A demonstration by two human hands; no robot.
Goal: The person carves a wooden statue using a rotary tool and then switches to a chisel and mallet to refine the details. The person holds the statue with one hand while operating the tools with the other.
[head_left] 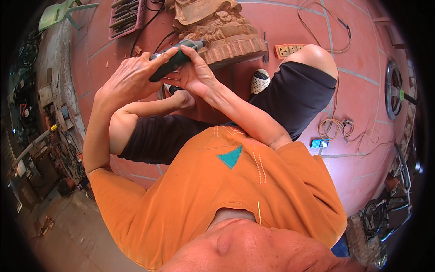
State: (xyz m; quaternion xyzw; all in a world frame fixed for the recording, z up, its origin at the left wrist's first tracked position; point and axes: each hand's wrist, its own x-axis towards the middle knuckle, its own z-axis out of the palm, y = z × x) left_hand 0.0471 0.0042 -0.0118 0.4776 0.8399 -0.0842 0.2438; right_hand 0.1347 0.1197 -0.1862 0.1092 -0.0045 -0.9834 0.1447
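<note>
My left hand, right hand clamped round green power tool, likely for steadiness; tip toward wooden carving, twelve o'clock.

The power tool, dark green and black with a greyer front end, is being gripped along its body and is slanting up and to the right, its nose pointing toward the wood carving. The carving is showing brown timber cut into draped folds, rounded swirls and a ribbed lower band, and its top is running out of view. Whether the tool's tip is actually touching the wood is staying hard to tell.
</note>
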